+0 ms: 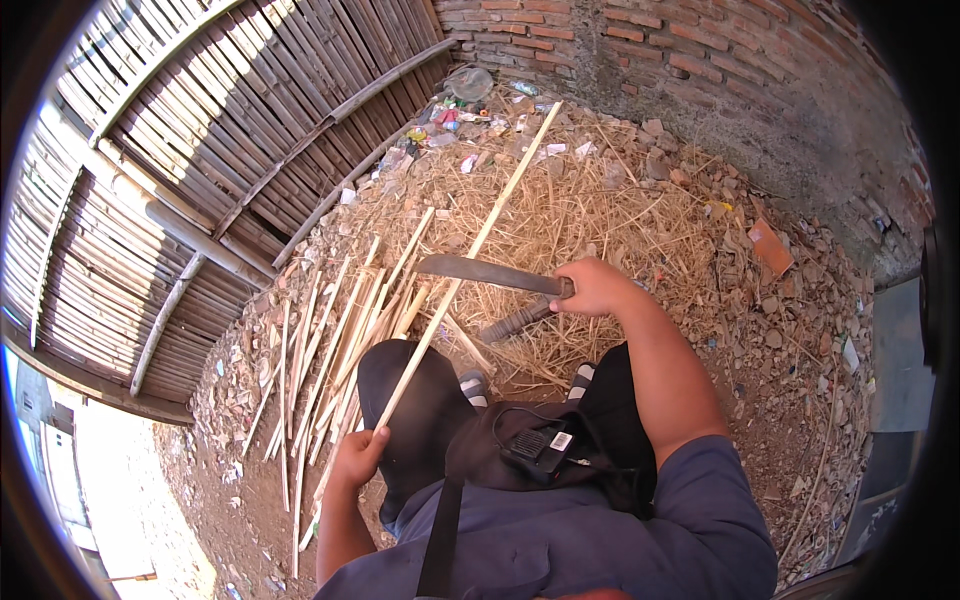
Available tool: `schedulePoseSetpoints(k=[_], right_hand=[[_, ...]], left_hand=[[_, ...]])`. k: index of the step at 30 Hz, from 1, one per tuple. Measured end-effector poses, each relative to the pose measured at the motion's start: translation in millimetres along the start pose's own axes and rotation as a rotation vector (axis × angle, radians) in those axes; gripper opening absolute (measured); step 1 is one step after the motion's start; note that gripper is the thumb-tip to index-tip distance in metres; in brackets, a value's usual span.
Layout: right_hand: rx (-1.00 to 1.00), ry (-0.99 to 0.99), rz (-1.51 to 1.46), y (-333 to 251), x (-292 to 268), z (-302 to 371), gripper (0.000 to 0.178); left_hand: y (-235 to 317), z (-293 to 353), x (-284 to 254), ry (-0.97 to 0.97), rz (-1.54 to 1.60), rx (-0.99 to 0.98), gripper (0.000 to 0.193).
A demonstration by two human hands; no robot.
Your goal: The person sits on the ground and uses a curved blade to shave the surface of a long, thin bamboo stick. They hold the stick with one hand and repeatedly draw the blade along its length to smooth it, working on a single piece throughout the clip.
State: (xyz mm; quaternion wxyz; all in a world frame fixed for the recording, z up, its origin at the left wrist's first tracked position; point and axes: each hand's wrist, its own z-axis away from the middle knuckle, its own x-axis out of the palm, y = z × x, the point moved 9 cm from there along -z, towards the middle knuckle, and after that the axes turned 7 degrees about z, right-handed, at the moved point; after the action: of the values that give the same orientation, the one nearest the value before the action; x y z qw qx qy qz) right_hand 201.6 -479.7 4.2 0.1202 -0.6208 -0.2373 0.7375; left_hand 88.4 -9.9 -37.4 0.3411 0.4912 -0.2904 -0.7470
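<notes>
My left hand (357, 457) is closed around the lower end of a long, pale bamboo strip (497, 207). The strip slants up and away to the right, passing over my left knee. In my right hand (597, 287) is the handle of a machete (485, 272), its dark blade pointing left and crossing the strip near the middle. Whether blade and strip touch, I cannot tell. Just below the machete handle, close to my right fingers, lies a dark, ridged, rod-like piece (517, 321). Many loose bamboo strips (335, 345) lie in a pile left of my knees.
Wood shavings and dry straw (600, 200) cover the ground ahead. Litter (450, 118) lies by the far corner. A bamboo slat wall (250, 110) stands left, a brick wall (690, 50) at the back. An orange tile shard (769, 248) lies right. A black device (540, 446) rests on my lap.
</notes>
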Motion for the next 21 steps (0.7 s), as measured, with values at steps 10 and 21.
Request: schedulePoseSetpoints(k=[10, 21], right_hand=[[-0.002, -0.020, 0.003, 6, 9, -4, 0.041], [0.005, -0.037, -0.012, 1, 9, -3, 0.039]], left_hand=[[-7, -2, 0, -0.011, 0.020, -0.014, 0.059], [-14, -4, 1, -0.031, 0.051, -0.035, 0.059]])
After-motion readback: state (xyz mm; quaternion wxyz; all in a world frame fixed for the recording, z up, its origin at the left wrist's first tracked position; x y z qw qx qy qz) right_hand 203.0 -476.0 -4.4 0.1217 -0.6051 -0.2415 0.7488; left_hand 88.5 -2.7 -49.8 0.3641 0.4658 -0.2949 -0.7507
